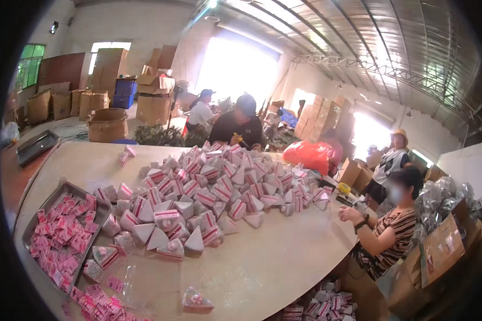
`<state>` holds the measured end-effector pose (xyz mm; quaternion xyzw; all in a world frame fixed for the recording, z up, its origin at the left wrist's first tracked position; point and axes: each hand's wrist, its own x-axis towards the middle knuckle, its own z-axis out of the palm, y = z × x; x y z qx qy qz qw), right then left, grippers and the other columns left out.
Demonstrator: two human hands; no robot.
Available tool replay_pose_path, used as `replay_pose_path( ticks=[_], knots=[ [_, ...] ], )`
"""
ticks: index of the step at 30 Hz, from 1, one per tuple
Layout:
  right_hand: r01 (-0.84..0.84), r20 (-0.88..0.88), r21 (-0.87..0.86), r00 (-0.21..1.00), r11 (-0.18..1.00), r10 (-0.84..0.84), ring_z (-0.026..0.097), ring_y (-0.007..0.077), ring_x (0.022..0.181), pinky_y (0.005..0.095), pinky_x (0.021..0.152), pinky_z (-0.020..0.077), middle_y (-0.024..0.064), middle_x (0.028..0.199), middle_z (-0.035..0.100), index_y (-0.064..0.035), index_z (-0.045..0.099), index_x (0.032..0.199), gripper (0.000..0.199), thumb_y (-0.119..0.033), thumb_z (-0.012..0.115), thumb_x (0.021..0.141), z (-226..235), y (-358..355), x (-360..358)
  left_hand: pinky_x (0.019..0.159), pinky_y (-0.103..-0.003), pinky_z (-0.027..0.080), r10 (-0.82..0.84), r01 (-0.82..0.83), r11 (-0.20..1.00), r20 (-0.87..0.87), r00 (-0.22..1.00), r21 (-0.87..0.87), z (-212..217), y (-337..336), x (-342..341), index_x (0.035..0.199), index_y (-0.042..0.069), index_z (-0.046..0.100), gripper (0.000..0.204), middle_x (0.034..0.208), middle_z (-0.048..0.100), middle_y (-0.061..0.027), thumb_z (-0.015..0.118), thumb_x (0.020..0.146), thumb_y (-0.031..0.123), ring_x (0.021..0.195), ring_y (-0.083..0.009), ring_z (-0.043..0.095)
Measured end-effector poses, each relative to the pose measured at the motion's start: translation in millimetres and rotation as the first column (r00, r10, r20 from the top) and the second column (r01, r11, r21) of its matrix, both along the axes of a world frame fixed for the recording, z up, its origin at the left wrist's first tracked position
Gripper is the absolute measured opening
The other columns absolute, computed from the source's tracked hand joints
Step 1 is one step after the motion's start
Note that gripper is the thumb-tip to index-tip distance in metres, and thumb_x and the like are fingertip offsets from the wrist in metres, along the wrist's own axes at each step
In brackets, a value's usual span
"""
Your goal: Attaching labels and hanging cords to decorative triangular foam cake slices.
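The wearer's hands are not shown, so neither the fingers' grip nor their nearness to the lone cake-slice-shaped wedge [197,299] can be told; it is seen low in view on the pale tabletop [273,257], parted from the heaped wedges [219,191], with pink tags [99,304] strewn to its left

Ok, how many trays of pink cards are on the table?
1: the grey tray, heaped with pink cards, at the left of the table. No other shows there, though the heap of wedge-shaped pieces could hide one.
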<state>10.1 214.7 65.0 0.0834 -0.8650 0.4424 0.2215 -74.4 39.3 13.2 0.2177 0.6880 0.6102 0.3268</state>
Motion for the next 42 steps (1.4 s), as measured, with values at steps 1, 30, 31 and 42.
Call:
replay_pose_path(
  ticks=[1, 30, 31, 42],
  knots=[
    [-0.027, 0.139, -0.079, 0.990, 0.996, 0.038, 0.057, 0.0195, 0.058, 0.0327, 0.054, 0.0457, 0.0052, 0.067, 0.059, -0.0084, 0.067, 0.088, 0.017, -0.013, 0.075, 0.074, -1.7, 2.4, -0.2, 0.060, -0.030, 0.042, 0.002, -0.002, 1.000, 0.007, 1.000, -0.004, 4.4, -2.1, 4.9, 0.079, 0.003, 0.060, 0.023, 0.070, 0.055, -0.0029, 0.063, 0.088, 0.024, 0.068, -0.0113, 0.049],
    [0.082, -0.105, -0.179, 0.989, 0.980, -0.101, 0.069, 0.0212, 0.083, 0.0281, 0.060, 0.0535, 0.0159, 0.091, 0.065, 0.0002, 0.064, 0.088, 0.015, 0.007, 0.067, 0.075, 1.7, 43.9, -5.1, 0.105, -0.055, 0.031, -0.156, -0.412, 0.865, -0.933, 0.323, -0.287, 45.7, 51.9, -55.2, 0.113, 0.008, 0.057, 0.049, 0.108, 0.055, -0.0136, 0.076, 0.074, 0.032, 0.110, -0.0354, 0.048],
    [0.086, -0.069, -0.233, 0.992, 0.969, -0.105, 0.070, 0.0218, 0.084, 0.0276, 0.060, 0.0553, 0.0193, 0.096, 0.066, 0.0008, 0.063, 0.087, 0.015, 0.009, 0.065, 0.074, 3.3, 41.9, -6.3, 0.100, -0.052, 0.035, -0.069, -0.412, 0.881, -0.925, 0.374, -0.232, 54.7, 51.5, -53.5, 0.110, 0.008, 0.058, 0.048, 0.105, 0.056, -0.0129, 0.078, 0.073, 0.031, 0.106, -0.0343, 0.049],
    [0.125, -0.376, -0.112, 0.913, 0.986, -0.159, 0.071, 0.0326, 0.085, 0.0319, 0.058, 0.0541, 0.0139, 0.074, 0.063, 0.0030, 0.058, 0.083, 0.016, 0.013, 0.059, 0.071, 72.2, 16.6, -56.6, 0.090, -0.042, 0.042, 0.415, -0.364, 0.888, -0.829, 0.375, 0.280, 107.5, 45.8, -33.4, 0.107, 0.010, 0.060, 0.050, 0.125, 0.056, -0.0083, 0.085, 0.064, 0.019, 0.105, -0.0317, 0.049]
  ],
)
